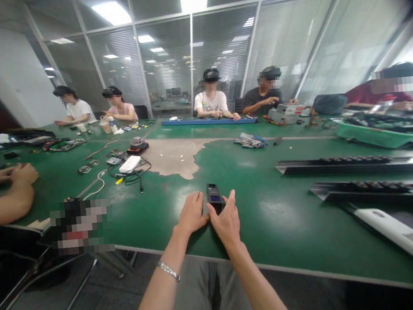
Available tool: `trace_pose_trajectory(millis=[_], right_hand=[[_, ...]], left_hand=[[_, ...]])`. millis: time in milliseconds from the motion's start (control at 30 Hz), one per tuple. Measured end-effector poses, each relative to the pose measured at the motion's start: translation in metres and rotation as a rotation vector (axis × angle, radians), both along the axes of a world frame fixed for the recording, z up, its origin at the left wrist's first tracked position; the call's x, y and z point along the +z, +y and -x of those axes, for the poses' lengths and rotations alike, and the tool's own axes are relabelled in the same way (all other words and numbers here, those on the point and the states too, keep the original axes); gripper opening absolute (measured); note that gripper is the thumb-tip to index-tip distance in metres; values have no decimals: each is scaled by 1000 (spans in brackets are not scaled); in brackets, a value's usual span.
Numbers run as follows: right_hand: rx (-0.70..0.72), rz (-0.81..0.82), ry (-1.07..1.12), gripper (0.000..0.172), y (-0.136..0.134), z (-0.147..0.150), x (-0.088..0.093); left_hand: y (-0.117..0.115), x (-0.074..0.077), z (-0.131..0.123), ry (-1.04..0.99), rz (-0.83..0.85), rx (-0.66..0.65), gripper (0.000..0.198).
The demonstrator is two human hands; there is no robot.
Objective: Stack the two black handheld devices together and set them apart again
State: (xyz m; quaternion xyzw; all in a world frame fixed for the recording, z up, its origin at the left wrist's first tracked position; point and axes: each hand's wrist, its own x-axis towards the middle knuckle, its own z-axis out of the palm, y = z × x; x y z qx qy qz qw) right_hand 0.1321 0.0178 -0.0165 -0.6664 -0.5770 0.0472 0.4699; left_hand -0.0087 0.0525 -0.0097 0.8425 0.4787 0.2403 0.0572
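A small black handheld device with a little bluish screen is on the green table just in front of me. To its left my left hand rests palm down, fingers laid out on the tabletop. My right hand is at the device's near right side, thumb and fingers apart; its near end is partly hidden by this hand. Whether the right thumb touches the device I cannot tell. Neither hand is visibly closed on anything.
Ahead on the left lie a white power bank, cables and a grey-and-orange gadget. Gloves lie beyond. To the right are black metal channels and a green basket. Several people sit around; one person's forearms rest at left.
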Motion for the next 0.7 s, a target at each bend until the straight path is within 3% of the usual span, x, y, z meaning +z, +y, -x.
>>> trace_pose_trajectory(millis=[467,700], right_hand=[[-23,31,-78,101,4,13,9],[-39,28,-86,88,8,12,7]], left_hand=[[1,-2,0,-7,26,17,62],[0,-1,1,17,-8,0,54]])
